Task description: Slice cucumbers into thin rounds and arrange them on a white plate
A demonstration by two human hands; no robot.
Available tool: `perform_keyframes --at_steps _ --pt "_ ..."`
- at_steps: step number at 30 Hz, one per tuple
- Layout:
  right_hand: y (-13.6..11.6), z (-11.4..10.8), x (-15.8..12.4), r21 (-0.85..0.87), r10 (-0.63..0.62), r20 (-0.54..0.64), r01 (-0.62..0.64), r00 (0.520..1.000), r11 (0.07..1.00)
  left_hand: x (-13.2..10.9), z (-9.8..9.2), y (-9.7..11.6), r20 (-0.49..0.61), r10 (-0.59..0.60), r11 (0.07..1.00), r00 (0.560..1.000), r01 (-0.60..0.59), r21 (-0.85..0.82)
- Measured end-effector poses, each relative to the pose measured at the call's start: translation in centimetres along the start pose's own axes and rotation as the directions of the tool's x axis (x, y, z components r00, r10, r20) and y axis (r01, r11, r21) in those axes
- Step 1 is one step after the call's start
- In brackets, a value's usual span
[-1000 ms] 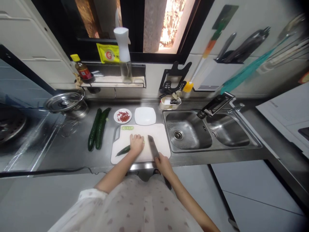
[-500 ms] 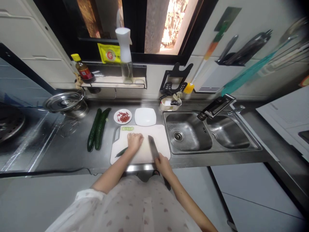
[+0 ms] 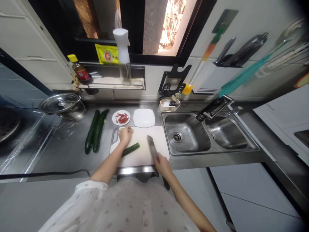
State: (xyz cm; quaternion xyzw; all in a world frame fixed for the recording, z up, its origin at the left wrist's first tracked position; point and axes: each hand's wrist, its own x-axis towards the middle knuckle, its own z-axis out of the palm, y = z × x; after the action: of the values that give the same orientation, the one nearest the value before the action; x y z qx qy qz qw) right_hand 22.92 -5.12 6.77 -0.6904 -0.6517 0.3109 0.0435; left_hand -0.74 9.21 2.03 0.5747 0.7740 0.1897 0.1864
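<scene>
My right hand [image 3: 162,163] is closed around the handle of a kitchen knife [image 3: 151,144], its blade pointing away over the white cutting board [image 3: 158,135]. Near the board's back left, my left hand [image 3: 125,134] has its fingers curled down over the row of cucumber slices. Pale green slices [image 3: 132,130] show at the fingertips; whatever the fingers hold is hidden. A cut piece of cucumber [image 3: 131,149] lies on the board, its left end partly behind my left forearm.
Two whole cucumbers [image 3: 95,132] lie left of the board. Behind it stand a plate of chopped red bits [image 3: 114,121] and a white square plate [image 3: 144,118]. A double sink [image 3: 188,135] is on the right, a lidded steel pot [image 3: 72,111] on the left.
My left hand has moved back and left onto the row of slices, uncovering the cut cucumber piece. The knife in my right hand has stayed nearly in place.
</scene>
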Motion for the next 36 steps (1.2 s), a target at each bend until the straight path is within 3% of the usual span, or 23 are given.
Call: perform_keyframes --at_steps 15,23,26,32,36 --pt "0.0 -0.2 0.6 0.007 0.025 0.038 -0.025 0.999 1.0 0.6 0.3 -0.1 -0.017 0.091 0.993 0.996 -0.09 0.083" --pt "-0.1 -0.4 0.8 -0.007 0.024 0.049 -0.024 0.998 1.0 0.8 -0.5 0.4 0.061 0.087 0.983 0.994 -0.096 0.159" --pt "-0.3 -0.5 0.8 -0.013 0.027 0.054 -0.026 0.998 1.0 0.8 -1.1 0.3 0.041 0.112 0.986 0.993 -0.116 0.117" --pt "-0.8 -0.8 0.7 -0.041 -0.003 0.055 0.005 0.999 0.999 0.6 -2.5 -1.5 -0.163 0.093 0.988 0.982 -0.11 -0.104" --pt "-1.1 -0.7 0.6 -0.048 -0.007 0.058 0.009 0.998 0.999 -1.7 -2.6 -3.1 -0.201 0.105 0.96 0.974 -0.152 -0.234"
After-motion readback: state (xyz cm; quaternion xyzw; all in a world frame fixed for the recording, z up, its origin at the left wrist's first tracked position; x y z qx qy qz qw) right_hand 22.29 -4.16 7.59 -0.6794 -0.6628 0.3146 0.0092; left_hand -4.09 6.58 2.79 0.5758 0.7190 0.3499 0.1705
